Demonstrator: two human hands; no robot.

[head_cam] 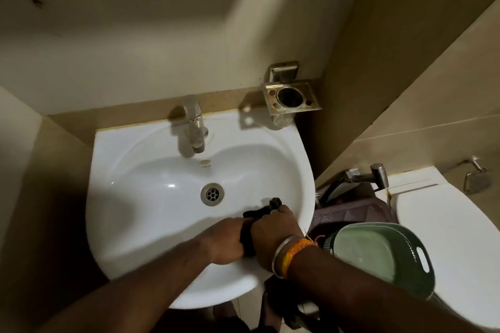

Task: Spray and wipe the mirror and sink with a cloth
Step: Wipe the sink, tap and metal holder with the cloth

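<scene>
A white wall-hung sink (151,181) fills the middle of the head view, with a chrome tap (195,127) at its back and a metal drain (212,194) in the bowl. Over the bowl's near right side both my hands grip a dark cloth (259,212). My left hand (226,240) holds its near end and my right hand (273,235) holds the far part, with a twisted end sticking out past the fingers. The cloth looks bunched and wrung between them. No mirror and no spray bottle are in view.
A metal tumbler holder (290,96) is fixed to the wall behind the sink's right corner. Right of the sink stand a dark bucket (351,213), a green plastic basket (384,254), a hand-shower nozzle (378,174) and a white toilet (454,238). Walls close in on the left.
</scene>
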